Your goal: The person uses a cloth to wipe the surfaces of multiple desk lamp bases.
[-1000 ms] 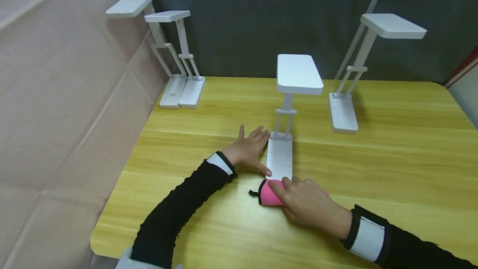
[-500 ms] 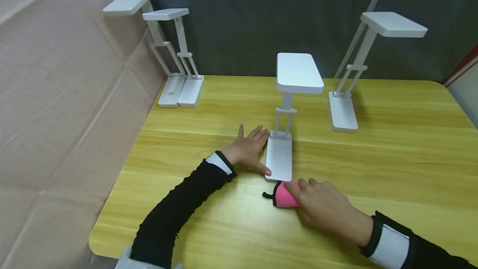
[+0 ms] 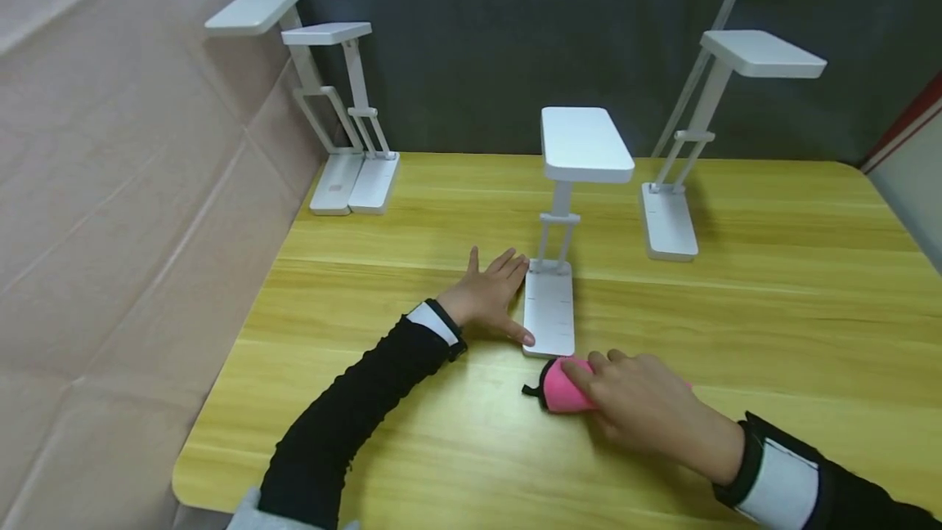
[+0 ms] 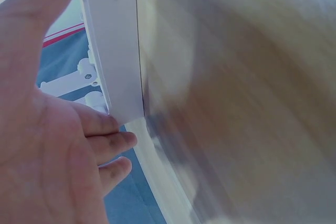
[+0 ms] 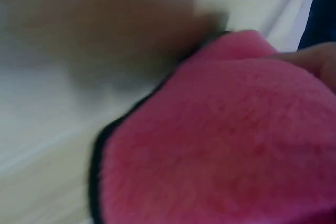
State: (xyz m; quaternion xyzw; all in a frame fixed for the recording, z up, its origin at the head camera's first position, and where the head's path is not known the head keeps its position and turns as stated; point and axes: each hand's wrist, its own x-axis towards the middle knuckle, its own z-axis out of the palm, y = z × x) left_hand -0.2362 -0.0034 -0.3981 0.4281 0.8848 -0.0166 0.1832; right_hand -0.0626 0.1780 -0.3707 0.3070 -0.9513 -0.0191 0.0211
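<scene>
Four white desk lamps stand on the wooden surface (image 3: 773, 285): two side by side at the far left (image 3: 356, 178), one far right (image 3: 670, 219), one in the middle (image 3: 550, 313). Left hand (image 3: 486, 297) lies flat, fingers straight, against the middle lamp's base. Right hand (image 3: 636, 403) presses one pink cloth (image 3: 562, 389) onto the surface just before that base.

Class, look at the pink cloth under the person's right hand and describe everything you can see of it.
The pink cloth looks soft and fluffy, like microfibre, with a black trim and a small black loop at its left end. It lies bunched on the yellow wooden table, just in front of the near lamp's white base. The right hand covers its right part, fingers curled over it.
</scene>
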